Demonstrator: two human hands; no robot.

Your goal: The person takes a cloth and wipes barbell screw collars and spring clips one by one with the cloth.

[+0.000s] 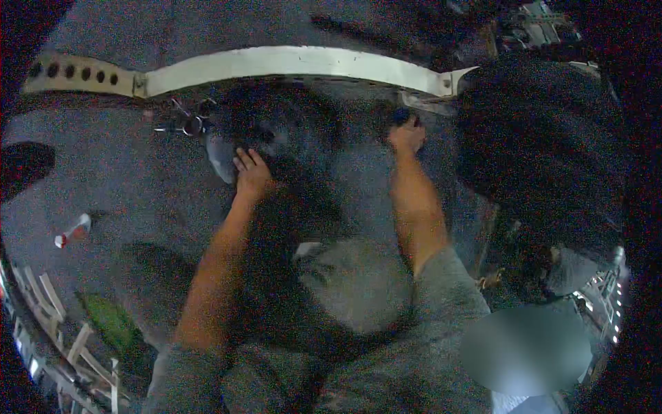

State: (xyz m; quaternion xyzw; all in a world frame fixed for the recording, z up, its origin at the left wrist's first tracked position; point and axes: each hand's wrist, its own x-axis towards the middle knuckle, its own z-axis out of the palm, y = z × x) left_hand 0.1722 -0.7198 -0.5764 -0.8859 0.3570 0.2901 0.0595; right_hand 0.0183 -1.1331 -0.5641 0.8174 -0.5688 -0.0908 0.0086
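My left hand [254,174] lies with its fingers spread against the near left side of a dark, rounded, wheel-like object [303,131]. A pale grey edge [219,155] shows just left of those fingertips. Further right, my right hand [408,136] is closed around a small dark bluish thing [403,116]; the dim light hides its kind. Beyond both hands runs a long white curved bar [289,62]. Shiny metal parts [192,125], with a ring among them, sit left of the dark object.
A white bottle-like item with a red end [72,231] lies on the grey floor [138,186] at left. Something green [110,321] is at lower left, near pale slats [83,345]. A large dark shape [538,138] fills the right. Another person [527,352] is at lower right.
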